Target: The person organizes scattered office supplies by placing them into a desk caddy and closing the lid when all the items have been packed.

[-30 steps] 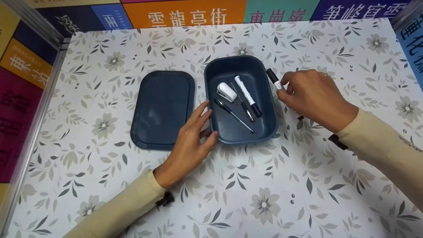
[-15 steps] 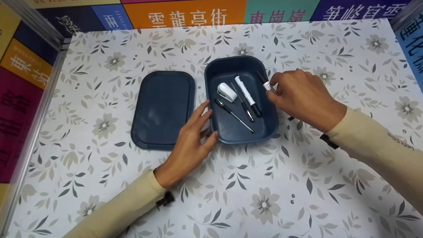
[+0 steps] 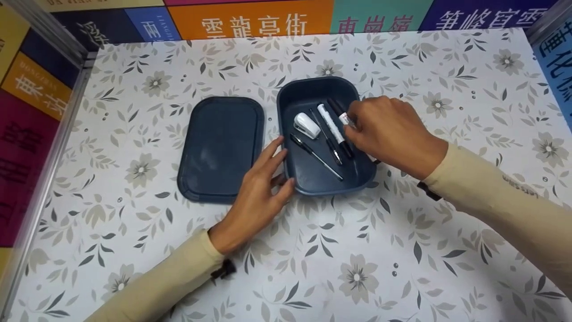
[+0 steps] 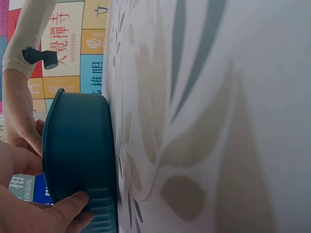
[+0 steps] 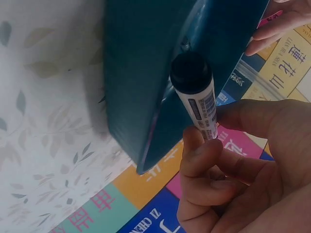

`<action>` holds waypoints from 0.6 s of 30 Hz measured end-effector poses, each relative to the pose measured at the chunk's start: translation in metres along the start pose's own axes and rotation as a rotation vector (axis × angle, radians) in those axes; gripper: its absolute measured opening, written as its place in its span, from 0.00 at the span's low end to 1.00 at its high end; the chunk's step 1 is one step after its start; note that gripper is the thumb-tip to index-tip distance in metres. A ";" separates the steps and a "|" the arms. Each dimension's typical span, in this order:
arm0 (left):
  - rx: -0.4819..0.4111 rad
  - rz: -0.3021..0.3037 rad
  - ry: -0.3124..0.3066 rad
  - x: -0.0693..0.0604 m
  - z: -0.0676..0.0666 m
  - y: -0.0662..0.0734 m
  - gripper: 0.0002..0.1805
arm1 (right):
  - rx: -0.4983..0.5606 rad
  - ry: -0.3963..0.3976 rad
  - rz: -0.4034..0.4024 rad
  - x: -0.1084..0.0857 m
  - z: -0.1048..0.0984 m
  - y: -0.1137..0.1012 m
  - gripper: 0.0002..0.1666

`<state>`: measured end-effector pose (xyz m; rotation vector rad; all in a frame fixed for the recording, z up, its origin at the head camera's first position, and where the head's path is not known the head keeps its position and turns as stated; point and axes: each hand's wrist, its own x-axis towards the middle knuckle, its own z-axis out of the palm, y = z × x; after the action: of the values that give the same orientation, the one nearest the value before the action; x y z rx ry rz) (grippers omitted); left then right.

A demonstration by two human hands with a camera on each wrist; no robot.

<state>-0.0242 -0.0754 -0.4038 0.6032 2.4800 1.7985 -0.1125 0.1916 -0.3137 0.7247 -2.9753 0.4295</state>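
A dark blue box [image 3: 313, 185] stands uncovered, holding a white stapler [image 3: 306, 125], two black pens, one of them the lower pen [image 3: 316, 156], and a white marker [image 3: 330, 121] with a black cap. My right hand [image 3: 393, 134] pinches a second black-capped marker [image 3: 343, 117] over the box's right side. In the right wrist view that marker [image 5: 200, 104] sits between thumb and fingers, its printed label showing. Against the box's left wall my left hand [image 3: 257, 185] rests with fingers extended. The left wrist view shows its fingertips touching the outer wall [image 4: 80, 145].
Left of the box lies its flat dark blue lid [image 3: 219, 147], partly behind the left hand. Everything stands on a flower-patterned tabletop [image 3: 357, 250]. Colourful lettered panels [image 3: 250, 20] close off the back and sides.
My right hand has moved left with the marker, from beyond the box's right rim to above its inside. The left hand has stayed at the box's left wall.
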 end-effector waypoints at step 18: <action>0.021 0.014 0.009 0.000 0.000 0.000 0.32 | -0.019 -0.041 -0.030 0.009 0.022 -0.023 0.13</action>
<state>-0.0248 -0.0756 -0.4041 0.6170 2.5102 1.7858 -0.1097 0.1616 -0.3278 0.7845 -2.9980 0.3895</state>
